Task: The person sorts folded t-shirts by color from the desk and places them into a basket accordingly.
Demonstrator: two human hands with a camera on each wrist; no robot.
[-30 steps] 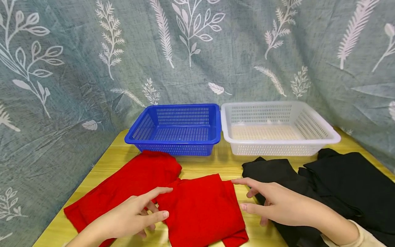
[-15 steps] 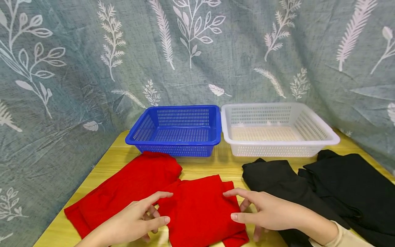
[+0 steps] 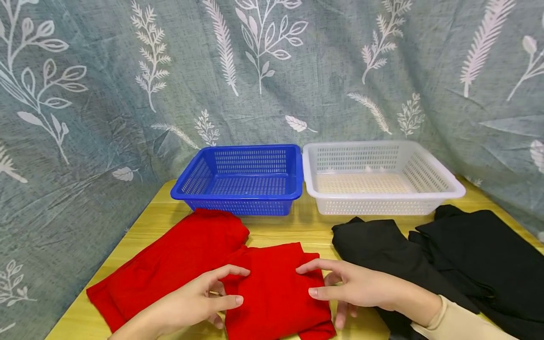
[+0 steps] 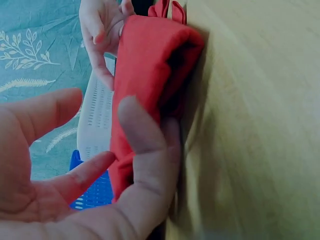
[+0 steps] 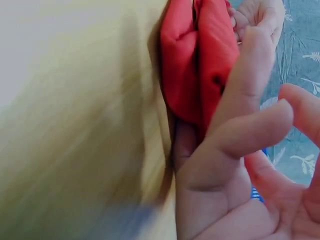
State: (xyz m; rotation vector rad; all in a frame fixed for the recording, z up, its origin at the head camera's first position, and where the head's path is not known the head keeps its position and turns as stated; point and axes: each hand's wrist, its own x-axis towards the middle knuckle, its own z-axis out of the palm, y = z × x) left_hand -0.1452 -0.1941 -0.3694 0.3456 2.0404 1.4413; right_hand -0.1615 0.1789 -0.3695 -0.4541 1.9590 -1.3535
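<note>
A folded red cloth garment (image 3: pixel 276 297) lies at the front middle of the table. My left hand (image 3: pixel 197 300) is at its left side, index finger and thumb spread over the edge. In the left wrist view, lower fingers (image 4: pixel 145 165) reach against the open folded side of the red cloth (image 4: pixel 142 65). My right hand (image 3: pixel 354 285) stands at the opposite side in a similar pose. The right wrist view has a fingertip (image 5: pixel 185 140) low at the edge of the red bundle (image 5: pixel 182 65), close over the tabletop. Neither hand is curled round the cloth.
Another red garment (image 3: pixel 174 259) lies to the left. Two black garments, one nearer (image 3: pixel 378 241) and one farther right (image 3: pixel 488 250), overlap. Behind stand a blue basket (image 3: pixel 238 195) and a white basket (image 3: pixel 382 195), side by side, before a leaf-patterned curtain (image 3: pixel 272 113).
My right hand has moved left from near the black garment to the red garment's right edge. My left hand has shifted slightly right, onto its left edge. The garments lie much as before.
</note>
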